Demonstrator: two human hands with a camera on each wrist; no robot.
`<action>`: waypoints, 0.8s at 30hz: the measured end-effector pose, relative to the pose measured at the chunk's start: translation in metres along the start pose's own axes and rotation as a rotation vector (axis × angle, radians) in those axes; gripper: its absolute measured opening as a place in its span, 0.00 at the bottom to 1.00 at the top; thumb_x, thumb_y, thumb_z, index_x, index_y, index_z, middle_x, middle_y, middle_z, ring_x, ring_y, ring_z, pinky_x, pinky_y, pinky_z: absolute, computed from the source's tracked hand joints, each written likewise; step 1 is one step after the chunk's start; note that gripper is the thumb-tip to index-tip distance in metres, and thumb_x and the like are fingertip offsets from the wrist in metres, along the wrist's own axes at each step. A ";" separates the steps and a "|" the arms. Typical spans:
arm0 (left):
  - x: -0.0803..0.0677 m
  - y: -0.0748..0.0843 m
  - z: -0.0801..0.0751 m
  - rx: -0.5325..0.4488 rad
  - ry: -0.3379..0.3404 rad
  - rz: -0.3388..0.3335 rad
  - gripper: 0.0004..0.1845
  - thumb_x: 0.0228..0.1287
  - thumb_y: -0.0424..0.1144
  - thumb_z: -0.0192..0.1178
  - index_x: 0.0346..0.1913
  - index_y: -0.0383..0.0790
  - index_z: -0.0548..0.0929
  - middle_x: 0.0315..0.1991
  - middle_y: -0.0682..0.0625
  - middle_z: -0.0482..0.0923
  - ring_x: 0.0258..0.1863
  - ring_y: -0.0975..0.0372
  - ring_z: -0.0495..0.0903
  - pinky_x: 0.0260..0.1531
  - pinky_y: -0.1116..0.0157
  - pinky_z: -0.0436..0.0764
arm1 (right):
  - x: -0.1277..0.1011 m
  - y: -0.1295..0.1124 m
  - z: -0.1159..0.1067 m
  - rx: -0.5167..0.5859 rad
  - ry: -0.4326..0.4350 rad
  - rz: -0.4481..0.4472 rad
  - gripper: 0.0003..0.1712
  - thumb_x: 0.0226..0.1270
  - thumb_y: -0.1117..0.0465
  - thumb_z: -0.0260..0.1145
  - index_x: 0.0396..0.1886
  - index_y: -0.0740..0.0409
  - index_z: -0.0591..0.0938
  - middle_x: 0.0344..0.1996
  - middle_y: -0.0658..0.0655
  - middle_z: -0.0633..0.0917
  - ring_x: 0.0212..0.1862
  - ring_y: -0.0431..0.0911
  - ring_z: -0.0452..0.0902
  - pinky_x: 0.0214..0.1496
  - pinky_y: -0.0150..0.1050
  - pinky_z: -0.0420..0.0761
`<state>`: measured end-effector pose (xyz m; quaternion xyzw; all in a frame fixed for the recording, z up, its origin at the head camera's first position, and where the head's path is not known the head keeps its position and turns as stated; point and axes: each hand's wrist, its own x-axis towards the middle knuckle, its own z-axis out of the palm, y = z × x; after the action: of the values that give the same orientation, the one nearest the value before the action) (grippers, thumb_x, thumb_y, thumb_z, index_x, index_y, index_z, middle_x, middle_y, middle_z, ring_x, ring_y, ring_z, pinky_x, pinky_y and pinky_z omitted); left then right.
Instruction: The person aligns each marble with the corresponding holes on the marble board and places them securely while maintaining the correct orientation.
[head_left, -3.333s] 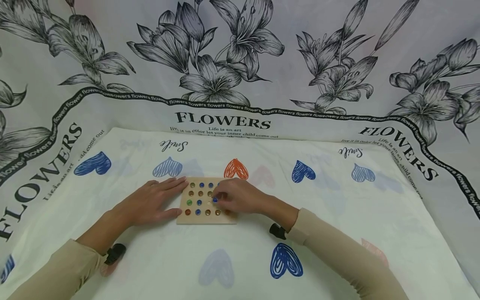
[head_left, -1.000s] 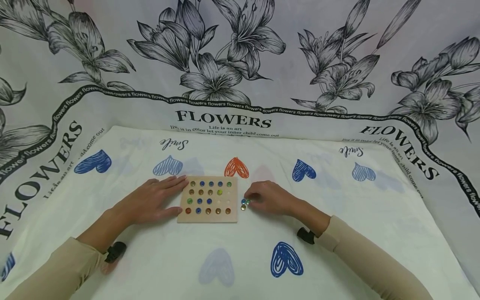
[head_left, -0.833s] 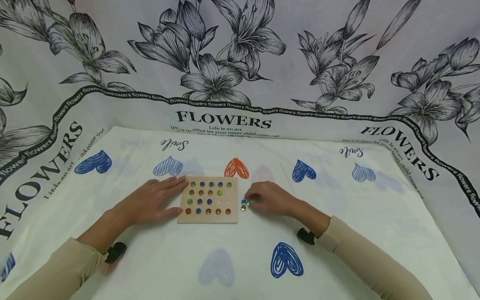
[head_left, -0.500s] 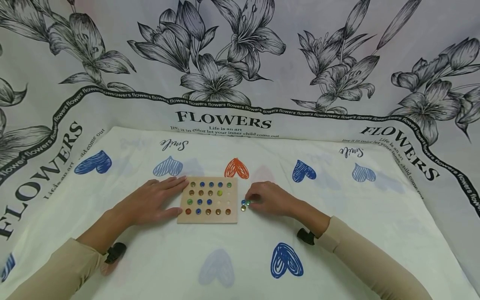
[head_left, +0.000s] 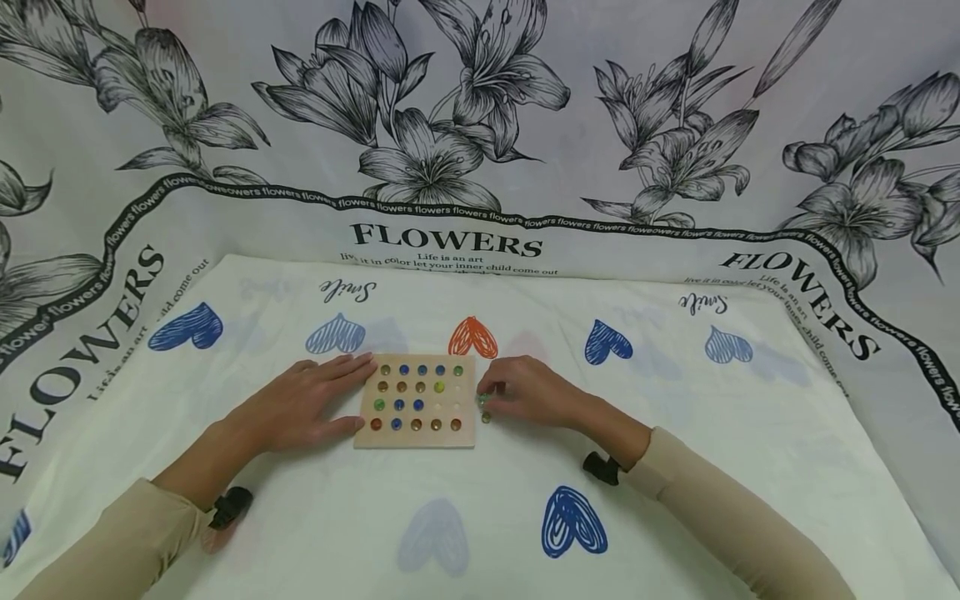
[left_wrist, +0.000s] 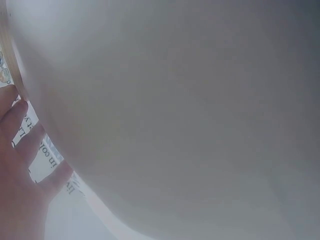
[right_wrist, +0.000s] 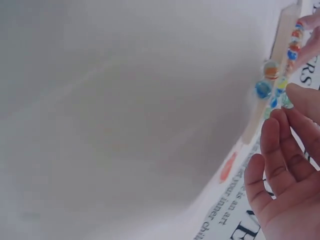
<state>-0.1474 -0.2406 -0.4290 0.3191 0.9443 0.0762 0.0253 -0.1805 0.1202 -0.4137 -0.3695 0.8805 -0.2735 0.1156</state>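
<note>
A pale wooden board (head_left: 418,439) lies flat on the cloth, with rows of round hollows holding coloured glass marbles. Three hollows at its right side hold no marble. My left hand (head_left: 303,404) rests at the board's left edge with fingers spread and fairly straight. Just beyond the right edge, my right hand (head_left: 532,390) pinches a green marble (right_wrist: 287,101) between thumb and fingertips. Close to these fingers, in the right wrist view, sit a loose blue marble (right_wrist: 263,90) and an orange-streaked clear marble (right_wrist: 270,70). The fingers hide part of this group in the head view.
White cloth (head_left: 315,525) printed with hearts covers the table. A backdrop (head_left: 645,167) with black line-drawn flowers hangs behind it. Each wrist wears a small black camera, such as the right one (head_left: 602,467). Pale blurred surface fills most of both wrist views.
My right hand left the board for the loose marbles at its right, paused there, then shifted slightly left with the green marble. A blue marble now sits in the third row. The left hand stayed.
</note>
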 end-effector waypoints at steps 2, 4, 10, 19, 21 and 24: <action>0.000 0.000 0.000 0.001 0.000 0.000 0.42 0.67 0.67 0.52 0.76 0.45 0.63 0.76 0.51 0.60 0.74 0.50 0.61 0.62 0.41 0.69 | 0.004 -0.005 0.001 0.018 -0.001 -0.005 0.09 0.63 0.60 0.73 0.43 0.53 0.89 0.37 0.44 0.86 0.40 0.38 0.78 0.45 0.31 0.80; -0.001 -0.001 0.001 0.001 0.005 0.002 0.42 0.67 0.67 0.52 0.76 0.46 0.64 0.76 0.51 0.60 0.74 0.50 0.61 0.62 0.42 0.70 | 0.009 -0.010 0.002 0.026 -0.009 -0.003 0.10 0.63 0.60 0.73 0.44 0.53 0.89 0.37 0.44 0.86 0.39 0.37 0.78 0.44 0.31 0.80; -0.001 -0.002 0.003 0.006 0.012 0.005 0.42 0.67 0.67 0.52 0.76 0.46 0.64 0.76 0.51 0.60 0.74 0.51 0.61 0.62 0.42 0.70 | 0.023 -0.022 0.009 -0.005 -0.041 -0.012 0.10 0.64 0.58 0.71 0.44 0.52 0.89 0.35 0.42 0.84 0.37 0.37 0.77 0.40 0.29 0.78; -0.001 -0.002 0.003 0.017 0.023 0.010 0.42 0.67 0.67 0.53 0.76 0.45 0.64 0.76 0.50 0.61 0.73 0.50 0.63 0.61 0.42 0.71 | 0.037 -0.034 0.019 -0.048 -0.075 -0.067 0.10 0.67 0.57 0.69 0.45 0.50 0.88 0.34 0.41 0.82 0.36 0.35 0.74 0.40 0.27 0.76; -0.001 -0.002 0.003 0.018 0.026 0.011 0.42 0.67 0.66 0.53 0.76 0.45 0.65 0.75 0.49 0.61 0.73 0.50 0.63 0.61 0.42 0.71 | 0.038 -0.035 0.020 -0.066 -0.078 -0.078 0.10 0.67 0.57 0.68 0.46 0.50 0.88 0.33 0.40 0.81 0.36 0.35 0.73 0.40 0.27 0.75; -0.001 -0.002 0.003 0.014 0.018 0.008 0.42 0.67 0.66 0.52 0.76 0.45 0.64 0.76 0.50 0.60 0.73 0.50 0.62 0.62 0.42 0.70 | 0.039 -0.037 0.021 -0.093 -0.076 -0.091 0.09 0.68 0.57 0.69 0.46 0.50 0.88 0.32 0.41 0.80 0.35 0.36 0.73 0.38 0.27 0.74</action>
<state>-0.1477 -0.2421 -0.4320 0.3221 0.9438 0.0725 0.0143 -0.1776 0.0623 -0.4105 -0.4244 0.8694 -0.2232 0.1191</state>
